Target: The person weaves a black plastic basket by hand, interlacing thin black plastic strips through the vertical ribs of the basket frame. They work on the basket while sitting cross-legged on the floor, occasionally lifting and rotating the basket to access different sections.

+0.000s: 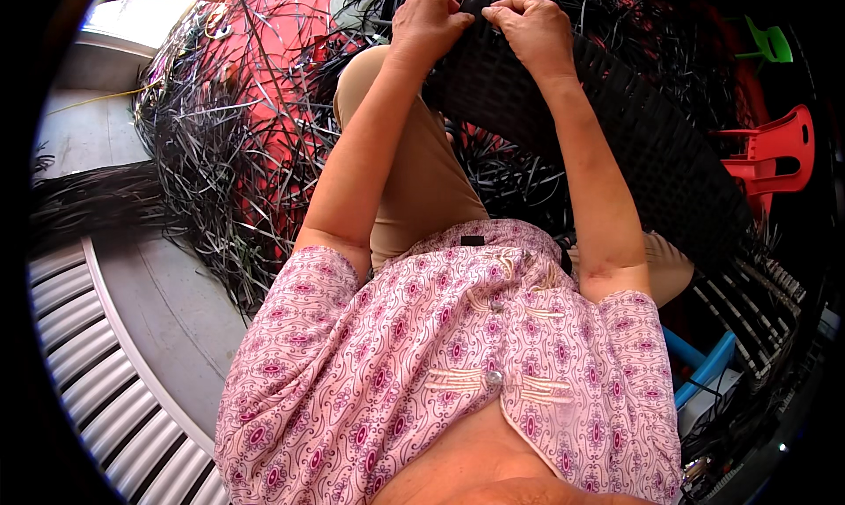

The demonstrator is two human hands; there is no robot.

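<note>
A long black woven panel [647, 140] slants across my lap, from between my hands at the top down to the lower right. At its upper end my left hand [429, 22] has its fingers closed on the left edge. My right hand [533, 35] pinches the same end from the other side, with thumb and forefinger pressed together. A short dark strip end [476, 0] shows in the gap between my fingertips. I cannot make out exactly which strands each hand grips.
Loose black flat strips [238, 153] lie in a big tangle over a red surface [286, 109]. At the right are a red plastic chair [779, 153], a small green chair [768, 43] and a blue object [707, 368]. A white slatted seat [110, 364] is at the lower left.
</note>
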